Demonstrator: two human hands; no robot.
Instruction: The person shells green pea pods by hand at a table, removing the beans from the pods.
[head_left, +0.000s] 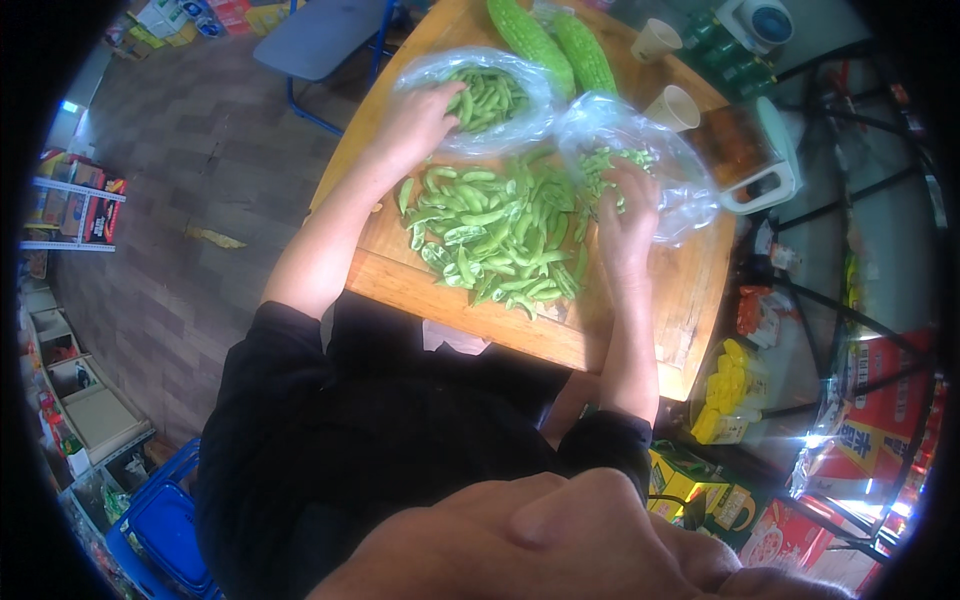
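Note:
My left hand (431, 112) is at the left side of an open clear plastic bag (540, 82), its fingertips at the green bean pods (487, 101) inside. Whether it grips a pod cannot be told. My right hand (631, 196) is over a second clear plastic bag (686, 191), which holds shelled green beans (596, 161); its fingers point down among them, and what they hold is hidden. Between my forearms lies a pile of opened, apparently emptied green pods (487, 225) on the wooden table (397, 262).
Two bitter melons (536, 45), two paper cups (673, 109) and a lidded pitcher (739, 142) of dark liquid stand or lie towards the table's far and right sides. A blue folding chair (319, 41) is beyond the left edge. Packaged goods (731, 390) are at the right.

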